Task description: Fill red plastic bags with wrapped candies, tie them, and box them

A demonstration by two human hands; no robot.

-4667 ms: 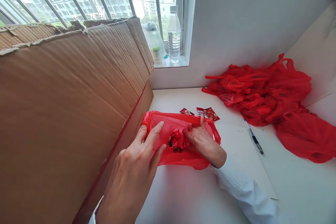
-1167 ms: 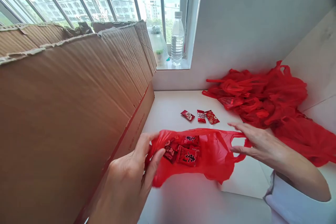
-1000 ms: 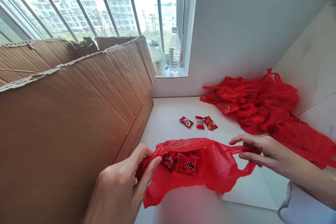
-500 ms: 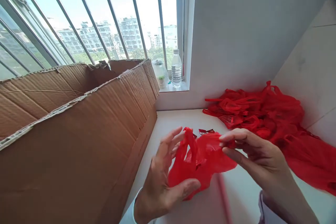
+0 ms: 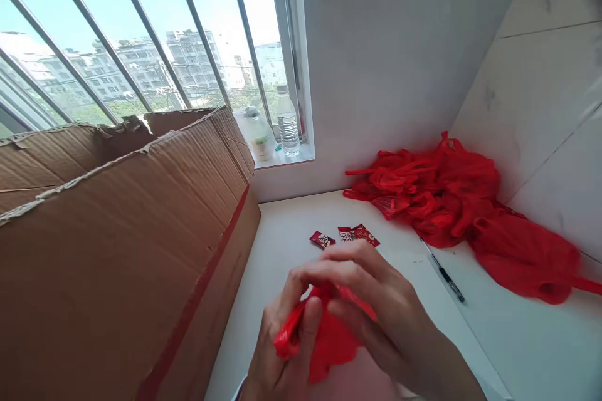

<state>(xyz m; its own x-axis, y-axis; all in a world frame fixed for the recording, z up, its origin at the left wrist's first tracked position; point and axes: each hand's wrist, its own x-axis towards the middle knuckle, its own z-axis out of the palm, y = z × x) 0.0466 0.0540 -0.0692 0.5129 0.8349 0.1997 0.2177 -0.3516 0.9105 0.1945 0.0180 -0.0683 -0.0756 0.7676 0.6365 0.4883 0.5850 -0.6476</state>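
My left hand [image 5: 277,338] is closed on a thin red plastic bag [image 5: 333,344]; a bunched end sticks out beside its thumb and the rest hangs loosely below. My right hand [image 5: 385,301] arches over the top of the bag, its fingertips meeting my left fingers and its thumb against the red plastic. Part of the bag is hidden between the two hands, and my right fingers are slightly blurred. Just beyond my hands, several small dark red printed packets [image 5: 362,235] lie on the white tabletop [image 5: 282,232].
A tall, torn-edged cardboard box [image 5: 155,232] stands along the left. A heap of red plastic bags [image 5: 433,188] lies against the wall at the back right. A black pen [image 5: 444,276] rests on the table. On the sill of the barred window stand a clear bottle [image 5: 288,125] and a cup [image 5: 258,138].
My hands have come together around the bag, which is now more gathered; before, they were apart with the bag stretched between them. The view has turned right, showing the packets and pen.
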